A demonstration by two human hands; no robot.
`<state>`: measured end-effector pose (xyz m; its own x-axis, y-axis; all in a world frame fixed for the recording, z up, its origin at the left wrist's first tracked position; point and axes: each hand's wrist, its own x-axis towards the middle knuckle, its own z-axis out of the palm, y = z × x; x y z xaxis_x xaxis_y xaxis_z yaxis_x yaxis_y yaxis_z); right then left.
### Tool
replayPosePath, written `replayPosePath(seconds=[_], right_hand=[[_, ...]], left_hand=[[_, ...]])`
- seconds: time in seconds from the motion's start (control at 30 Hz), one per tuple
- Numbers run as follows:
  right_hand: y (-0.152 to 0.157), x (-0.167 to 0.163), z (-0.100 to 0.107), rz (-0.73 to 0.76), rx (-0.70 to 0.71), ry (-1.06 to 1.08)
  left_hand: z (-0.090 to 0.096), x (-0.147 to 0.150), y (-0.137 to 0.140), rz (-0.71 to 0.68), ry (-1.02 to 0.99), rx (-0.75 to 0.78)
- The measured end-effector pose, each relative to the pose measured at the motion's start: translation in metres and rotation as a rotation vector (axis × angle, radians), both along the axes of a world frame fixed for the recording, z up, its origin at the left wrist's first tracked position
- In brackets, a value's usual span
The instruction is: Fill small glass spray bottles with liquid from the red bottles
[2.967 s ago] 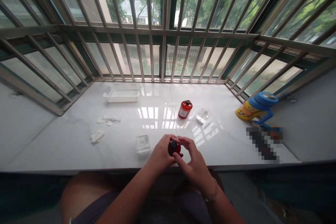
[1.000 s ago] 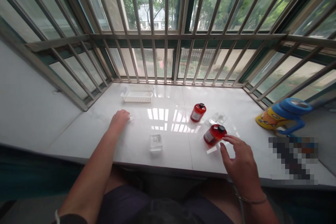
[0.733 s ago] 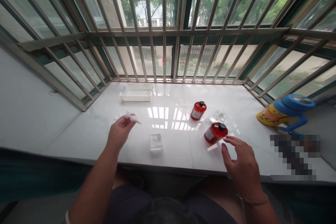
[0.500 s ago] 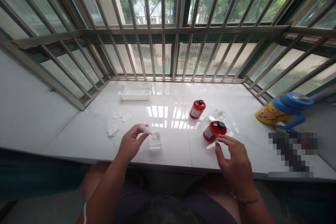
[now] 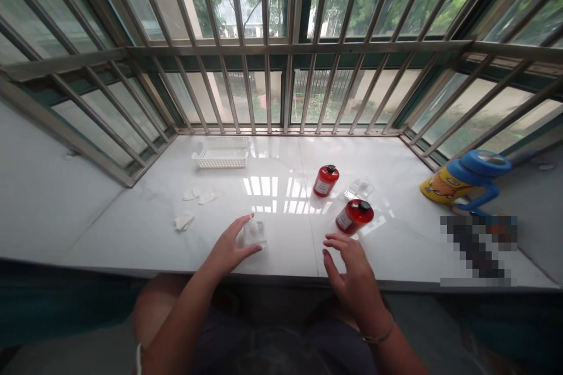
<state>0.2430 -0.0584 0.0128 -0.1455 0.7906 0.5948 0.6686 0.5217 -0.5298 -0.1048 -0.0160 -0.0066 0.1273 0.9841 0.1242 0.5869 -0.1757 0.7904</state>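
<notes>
The small clear box (image 5: 261,235) sits on the glossy white counter (image 5: 285,258) near its front edge, within the spread thumb and fingers of the left hand (image 5: 229,247). It looks like thin, rigid plastic, so I would judge it light and stiff, liable to crack under a hard squeeze and quick to skate on so smooth a surface. The best hold would be a gentle pinch low on two opposite side walls. The left hand is parted about as wide as the box, with no firm grip to be seen; blur leaves it unclear whether the fingertips touch the plastic.

The right hand (image 5: 352,269) is half open, thumb apart from the fingers, nothing in it. Just beyond its fingertips stands the nearer red bottle (image 5: 355,219), probably heavier and slick, better grasped round the body than by its cap. The farther red bottle (image 5: 326,182) and a second clear box (image 5: 360,189) lie past it. White crumpled scraps (image 5: 206,196), soft and almost weightless by their look, rest beyond the left hand, with a white basket (image 5: 221,162) behind them and a blue-and-yellow jug (image 5: 461,179) far to the right
</notes>
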Motion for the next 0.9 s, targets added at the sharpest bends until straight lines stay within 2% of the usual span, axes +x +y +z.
replayPosePath(seconds=[0.1, 0.27, 0.47, 0.63, 0.9], right_hand=[[-0.003, -0.022, -0.002, 0.07, -0.124, 0.089], [-0.003, -0.055, -0.005, 0.189, -0.312, 0.209], [0.01, -0.075, -0.018, 0.205, -0.455, 0.367], [0.016, -0.074, -0.028, 0.117, -0.442, 0.383], [0.009, -0.064, -0.028, 0.043, -0.44, 0.332]], left_hand=[[-0.011, 0.009, 0.0, 0.018, -0.015, -0.032], [-0.015, 0.039, -0.005, -0.017, -0.054, -0.025], [-0.024, 0.08, -0.014, -0.058, -0.114, 0.03], [-0.027, 0.1, -0.018, -0.068, -0.131, 0.063], [-0.027, 0.099, -0.019, -0.099, -0.143, 0.025]])
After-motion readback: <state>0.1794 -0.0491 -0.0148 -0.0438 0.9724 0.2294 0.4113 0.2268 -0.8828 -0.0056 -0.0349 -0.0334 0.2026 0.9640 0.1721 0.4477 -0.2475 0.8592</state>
